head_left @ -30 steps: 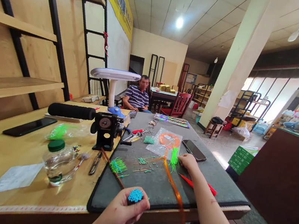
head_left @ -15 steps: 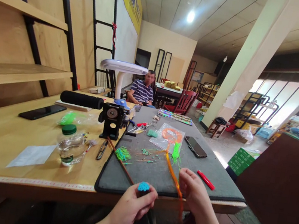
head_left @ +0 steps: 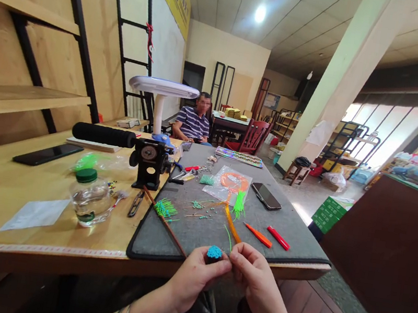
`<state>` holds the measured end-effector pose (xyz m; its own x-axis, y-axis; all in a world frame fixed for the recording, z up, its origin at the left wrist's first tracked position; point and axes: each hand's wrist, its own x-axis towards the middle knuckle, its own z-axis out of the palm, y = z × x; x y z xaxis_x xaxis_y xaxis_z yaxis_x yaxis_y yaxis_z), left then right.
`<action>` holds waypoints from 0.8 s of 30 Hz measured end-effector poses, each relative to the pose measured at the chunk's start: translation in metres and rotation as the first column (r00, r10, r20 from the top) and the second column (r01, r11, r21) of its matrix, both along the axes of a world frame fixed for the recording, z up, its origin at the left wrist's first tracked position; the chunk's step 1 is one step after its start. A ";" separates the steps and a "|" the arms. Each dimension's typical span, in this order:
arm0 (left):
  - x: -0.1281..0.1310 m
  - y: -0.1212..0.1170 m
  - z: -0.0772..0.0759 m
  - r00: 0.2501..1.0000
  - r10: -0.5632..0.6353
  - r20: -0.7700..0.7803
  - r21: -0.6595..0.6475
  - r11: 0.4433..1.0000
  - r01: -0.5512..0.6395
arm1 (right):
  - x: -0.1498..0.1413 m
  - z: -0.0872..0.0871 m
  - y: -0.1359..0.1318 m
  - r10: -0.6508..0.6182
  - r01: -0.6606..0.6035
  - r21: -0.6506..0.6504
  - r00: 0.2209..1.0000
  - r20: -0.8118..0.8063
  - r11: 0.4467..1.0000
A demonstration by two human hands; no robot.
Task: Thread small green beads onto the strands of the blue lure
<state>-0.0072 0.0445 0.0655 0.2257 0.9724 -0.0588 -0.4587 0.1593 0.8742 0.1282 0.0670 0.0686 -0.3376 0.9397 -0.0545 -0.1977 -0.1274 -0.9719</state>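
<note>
My left hand [head_left: 196,276] is closed around a short dark piece whose top is a bright blue knobbly cluster [head_left: 214,252]. Right beside it, my right hand [head_left: 249,268] pinches a thin green strand [head_left: 228,236] between thumb and forefinger. Both hands meet just off the table's front edge, fingertips nearly touching. Behind my right hand, a bundle of orange cord [head_left: 232,224] runs up the grey mat. Farther up lie a bunch of bright green strands [head_left: 239,203] and a plastic bag [head_left: 224,183] holding coiled orange cord.
On the mat [head_left: 165,234] lie an orange pointed tool [head_left: 259,235], a red pen [head_left: 278,238], a phone [head_left: 266,195] and a brown stick with green-blue beaded strands [head_left: 166,209]. A water jar [head_left: 86,200], a black clamp device [head_left: 150,163] and a lamp stand left. A person [head_left: 192,122] sits beyond.
My right hand has moved left to my left hand, bringing the green strand with it. The orange pointed tool, hidden before, now shows. The whole view has shifted slightly.
</note>
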 end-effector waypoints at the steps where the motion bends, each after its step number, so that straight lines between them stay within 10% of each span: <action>1: 0.000 0.001 -0.001 1.000 -0.009 -0.008 -0.012 1.000 0.009 | 0.001 -0.001 -0.001 0.004 -0.004 0.017 1.000 0.014 1.000; 5: -0.001 0.003 -0.007 0.998 -0.056 0.018 -0.110 0.992 0.057 | 0.021 -0.001 0.014 -0.119 0.039 0.231 0.932 0.342 0.972; 9: -0.005 0.006 -0.011 0.982 -0.014 0.187 -0.221 0.974 0.056 | 0.073 0.002 0.059 -0.644 0.145 0.648 0.397 0.654 0.748; 12: -0.006 0.008 -0.011 0.960 0.066 0.270 -0.272 0.962 0.010 | 0.108 0.002 0.093 -0.653 0.100 0.657 0.298 0.697 0.747; 20: -0.006 0.016 -0.010 0.922 0.205 0.329 -0.277 0.954 -0.113 | 0.106 -0.005 0.100 -0.708 0.195 0.690 0.337 0.621 0.697; 23: -0.009 0.017 -0.010 0.914 0.248 0.321 -0.267 0.950 -0.164 | 0.070 -0.013 0.060 -0.675 0.286 0.634 0.510 0.534 0.718; 24: -0.009 0.016 -0.010 0.910 0.263 0.320 -0.269 0.946 -0.179 | 0.054 -0.017 0.044 -0.577 0.363 0.497 0.716 0.393 0.788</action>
<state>-0.0164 0.0608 0.0553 0.0533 0.9686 -0.2427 -0.7727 0.1940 0.6044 0.1818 0.1107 0.0516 0.1317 0.9472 0.2923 0.3917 0.2212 -0.8931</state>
